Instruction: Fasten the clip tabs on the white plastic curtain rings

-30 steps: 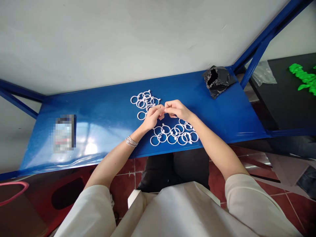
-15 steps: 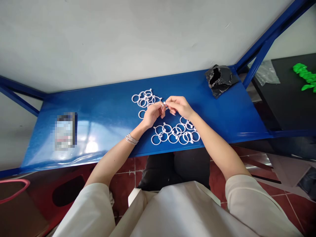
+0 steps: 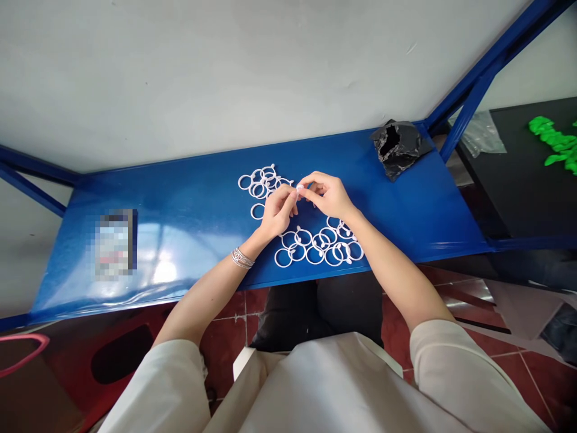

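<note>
My left hand [image 3: 278,210] and my right hand [image 3: 328,195] meet over the blue table, fingertips pinched together on a small white ring [image 3: 299,188]. Most of this ring is hidden by the fingers. Behind my left hand lies a cluster of white rings with small tabs [image 3: 258,189], partly covered by that hand. Closer to the table's front edge, between my forearms, a second group of white rings [image 3: 315,254] lies flat and overlapping.
The blue table [image 3: 198,198] stands against a pale wall. A crumpled black plastic bag [image 3: 400,148] sits at its back right corner, and a blurred-out phone-like object [image 3: 115,246] at the left. Blue metal braces [image 3: 471,111] rise at both ends. Green pieces [image 3: 556,141] lie on a dark surface at right.
My fingertips have come closer together on the white ring, and the left thumb now points up against it. The ring groups keep their places; the view has shifted slightly.
</note>
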`<state>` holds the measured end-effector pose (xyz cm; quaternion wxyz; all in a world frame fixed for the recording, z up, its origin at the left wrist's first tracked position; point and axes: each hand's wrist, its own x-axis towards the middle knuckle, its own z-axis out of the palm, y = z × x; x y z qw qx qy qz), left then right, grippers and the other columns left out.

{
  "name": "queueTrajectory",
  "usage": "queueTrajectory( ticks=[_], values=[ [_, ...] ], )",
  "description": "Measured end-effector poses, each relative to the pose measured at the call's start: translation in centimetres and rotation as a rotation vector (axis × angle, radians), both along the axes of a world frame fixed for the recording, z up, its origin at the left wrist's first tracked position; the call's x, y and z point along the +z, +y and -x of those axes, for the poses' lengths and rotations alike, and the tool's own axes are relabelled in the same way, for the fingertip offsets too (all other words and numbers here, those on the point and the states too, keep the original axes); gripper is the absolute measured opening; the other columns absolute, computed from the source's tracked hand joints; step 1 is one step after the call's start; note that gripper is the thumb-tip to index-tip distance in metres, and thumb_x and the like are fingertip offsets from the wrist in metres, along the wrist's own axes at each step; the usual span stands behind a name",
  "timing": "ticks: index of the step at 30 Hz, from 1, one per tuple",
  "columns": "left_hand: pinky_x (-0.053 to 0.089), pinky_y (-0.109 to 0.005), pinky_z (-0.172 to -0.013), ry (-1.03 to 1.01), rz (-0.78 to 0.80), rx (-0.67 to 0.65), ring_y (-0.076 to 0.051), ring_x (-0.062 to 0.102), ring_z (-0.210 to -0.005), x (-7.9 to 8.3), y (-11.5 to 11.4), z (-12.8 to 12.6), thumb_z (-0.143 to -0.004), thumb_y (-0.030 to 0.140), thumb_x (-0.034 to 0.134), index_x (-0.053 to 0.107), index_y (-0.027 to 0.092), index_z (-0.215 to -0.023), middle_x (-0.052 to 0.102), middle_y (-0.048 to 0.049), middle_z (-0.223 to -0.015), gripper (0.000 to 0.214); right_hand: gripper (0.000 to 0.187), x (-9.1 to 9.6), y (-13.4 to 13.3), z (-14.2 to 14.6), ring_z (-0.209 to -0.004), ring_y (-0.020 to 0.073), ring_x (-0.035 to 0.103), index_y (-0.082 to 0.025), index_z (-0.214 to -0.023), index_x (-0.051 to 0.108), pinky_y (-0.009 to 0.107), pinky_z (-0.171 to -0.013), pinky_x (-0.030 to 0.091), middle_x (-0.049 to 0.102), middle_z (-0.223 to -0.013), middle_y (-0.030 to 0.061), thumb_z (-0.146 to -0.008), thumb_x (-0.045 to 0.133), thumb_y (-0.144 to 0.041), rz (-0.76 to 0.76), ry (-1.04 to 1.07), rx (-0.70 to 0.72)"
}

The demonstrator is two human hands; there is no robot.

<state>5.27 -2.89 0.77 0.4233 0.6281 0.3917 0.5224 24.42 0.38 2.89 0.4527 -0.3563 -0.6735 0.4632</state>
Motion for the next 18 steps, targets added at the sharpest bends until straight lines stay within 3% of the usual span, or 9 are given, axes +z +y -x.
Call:
queueTrajectory(
  ticks=[4,7,12,18],
  values=[
    [0.046,-0.027,-0.054,0.082,-0.016,0.098,-0.005,0.052,-0.058,0.2,-0.3,-0.1,-0.098,0.063,0.081,0.067,0.023,-0.109,0.066,-0.0050,-0.112,0.044,0.058,0.7,0.1,-0.2,-0.070,0.0150,0.067,-0.021,-0.098,0.078,0.030,-0.058,0.056,0.072,-0.106,0.0070,-0.091,0.084,-0.078,0.081,0.078,-0.016],
    [0.053,-0.027,-0.057,0.078,0.049,0.058,-0.007,0.060,-0.063,0.0,-0.4,-0.4,-0.092,0.061,0.088,0.060,0.025,-0.119,0.067,-0.0084,-0.123,0.053,0.056,1.1,0.1,-0.3,-0.069,0.0150,0.066,-0.020,-0.097,0.079,0.030,-0.057,0.056,0.073,-0.106,0.0077,-0.089,0.087,-0.075,0.127,0.097,0.022],
    [0.058,-0.027,-0.059,0.153,0.064,0.042,-0.012,0.071,-0.063,-0.1,-0.4,-0.4,-0.096,0.053,0.080,0.065,0.020,-0.128,0.075,-0.0044,-0.100,0.048,0.051,1.0,0.0,-0.2,-0.069,0.0167,0.069,-0.019,-0.096,0.081,0.031,-0.058,0.055,0.076,-0.101,0.0081,-0.091,0.087,-0.069,0.098,0.087,0.027],
    [0.058,-0.028,-0.061,0.194,0.017,0.033,-0.013,0.069,-0.062,0.1,-0.1,0.0,-0.091,0.043,0.078,0.074,0.016,-0.108,0.074,-0.0013,-0.080,0.033,0.054,0.2,0.4,-0.3,-0.064,0.0150,0.067,-0.018,-0.091,0.082,0.031,-0.056,0.052,0.079,-0.101,0.0091,-0.085,0.091,-0.071,0.110,0.026,-0.016]
  ],
)
